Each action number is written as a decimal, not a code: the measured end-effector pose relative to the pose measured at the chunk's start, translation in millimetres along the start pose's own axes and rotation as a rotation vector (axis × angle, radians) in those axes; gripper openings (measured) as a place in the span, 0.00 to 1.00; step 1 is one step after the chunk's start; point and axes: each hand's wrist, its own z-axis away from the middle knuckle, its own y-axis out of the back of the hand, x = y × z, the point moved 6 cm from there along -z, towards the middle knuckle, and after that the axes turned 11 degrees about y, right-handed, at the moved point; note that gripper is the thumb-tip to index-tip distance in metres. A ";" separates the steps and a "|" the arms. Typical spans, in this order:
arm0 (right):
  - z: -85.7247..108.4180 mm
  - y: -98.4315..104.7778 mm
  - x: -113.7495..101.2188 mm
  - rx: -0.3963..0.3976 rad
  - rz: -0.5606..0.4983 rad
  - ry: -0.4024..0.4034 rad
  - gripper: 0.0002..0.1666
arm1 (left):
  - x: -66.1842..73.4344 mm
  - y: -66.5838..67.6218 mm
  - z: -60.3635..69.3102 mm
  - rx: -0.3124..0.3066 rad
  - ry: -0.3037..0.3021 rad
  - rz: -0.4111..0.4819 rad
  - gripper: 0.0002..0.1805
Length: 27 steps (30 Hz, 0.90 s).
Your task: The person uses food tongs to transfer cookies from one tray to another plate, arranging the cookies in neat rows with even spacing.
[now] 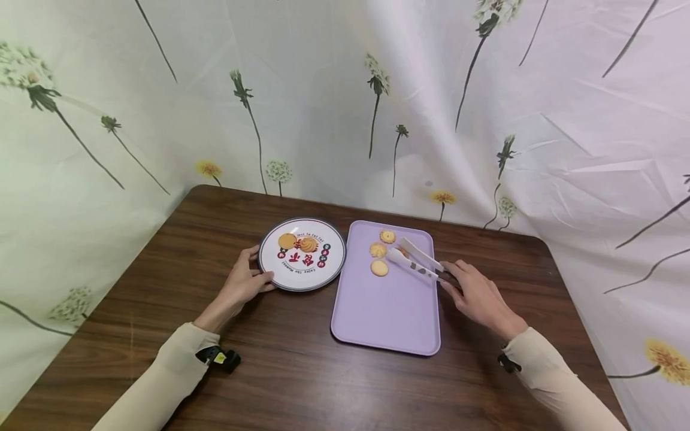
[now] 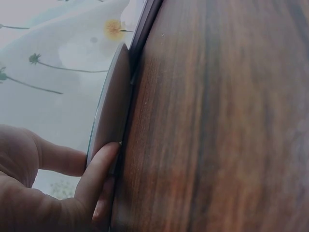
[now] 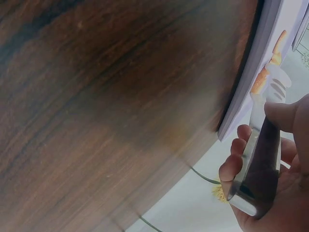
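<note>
A round white plate [image 1: 302, 278] with red lettering holds two cookies, a flat one [image 1: 287, 241] and a swirled one [image 1: 309, 245]. My left hand [image 1: 245, 281] grips the plate's left rim, thumb at the near edge; the left wrist view shows the fingers [image 2: 99, 176] against its side. My right hand [image 1: 480, 296] holds the tongs [image 1: 420, 269] by their dark handle [image 3: 263, 169]. Their white tips lie around a browner cookie [image 1: 403, 252] on the purple tray [image 1: 385, 311], partly hidden; whether they touch it I cannot tell. Several pale cookies [image 1: 379, 267] lie left of the tips.
The plate and tray stand side by side on a dark wooden table [image 1: 280, 371], the plate left of the tray. A white curtain [image 1: 323, 120] with dandelion prints hangs behind the table and along both sides.
</note>
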 end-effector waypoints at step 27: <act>9.8 2.6 -9.2 0.027 0.029 0.021 0.22 | -1.7 1.2 -3.1 0.001 -0.018 -0.003 0.44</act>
